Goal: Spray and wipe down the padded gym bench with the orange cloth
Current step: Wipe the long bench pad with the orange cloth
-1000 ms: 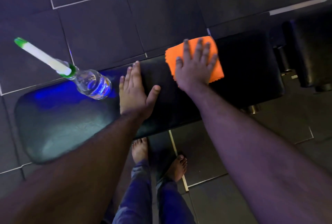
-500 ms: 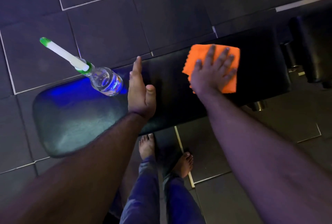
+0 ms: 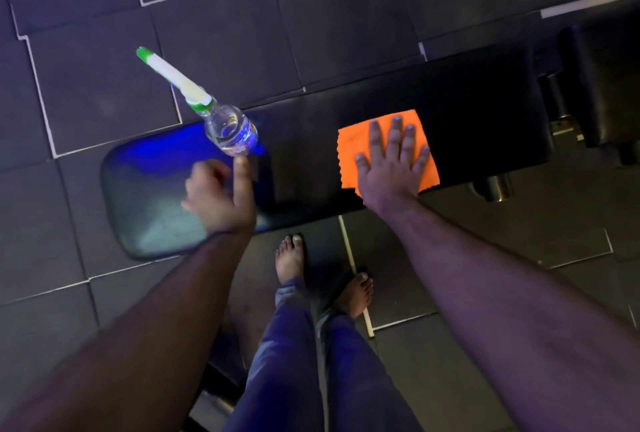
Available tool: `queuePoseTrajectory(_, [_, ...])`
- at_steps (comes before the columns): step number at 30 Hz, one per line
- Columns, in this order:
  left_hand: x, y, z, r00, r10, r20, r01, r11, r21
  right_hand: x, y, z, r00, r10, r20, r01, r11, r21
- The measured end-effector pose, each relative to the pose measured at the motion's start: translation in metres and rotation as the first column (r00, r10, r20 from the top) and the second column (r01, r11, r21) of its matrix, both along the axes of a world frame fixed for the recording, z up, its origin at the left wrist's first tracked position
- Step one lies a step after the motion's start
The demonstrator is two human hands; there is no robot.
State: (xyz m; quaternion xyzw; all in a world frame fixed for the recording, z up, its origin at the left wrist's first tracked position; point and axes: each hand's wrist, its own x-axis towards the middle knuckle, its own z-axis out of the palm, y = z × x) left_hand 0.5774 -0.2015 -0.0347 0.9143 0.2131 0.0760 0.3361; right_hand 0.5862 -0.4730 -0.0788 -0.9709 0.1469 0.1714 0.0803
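A black padded bench (image 3: 301, 154) runs across the view, lit blue at its left end. The orange cloth (image 3: 351, 151) lies flat on the pad's near right part. My right hand (image 3: 391, 161) presses on it, palm down, fingers spread. A clear spray bottle (image 3: 230, 130) with a white and green nozzle stands on the pad left of centre. My left hand (image 3: 218, 196) hovers just in front of the bottle, blurred, fingers half curled and holding nothing; its fingertip is close to the bottle's base.
Dark floor tiles surround the bench. My bare feet (image 3: 291, 258) stand on the floor just in front of it. Another black pad (image 3: 602, 85) and a metal post (image 3: 493, 187) sit at the right end.
My left hand has lifted off the pad and moved left towards the bottle, fingers curling. My right hand has slid the cloth towards the near edge of the pad.
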Motion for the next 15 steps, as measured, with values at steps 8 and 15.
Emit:
queuePoseTrajectory(8, [0.072, -0.001, 0.034, 0.966, 0.141, 0.219, -0.034, 0.903, -0.428, -0.045, 0.045, 0.022, 0.987, -0.16, 0.027, 0.159, 0.987, 0.034])
queuePoseTrajectory(15, [0.104, -0.006, 0.052, 0.972, 0.081, 0.22, 0.006, 0.929, -0.369, -0.042, 0.039, 0.026, 0.994, -0.102, -0.033, 0.102, 0.995, 0.013])
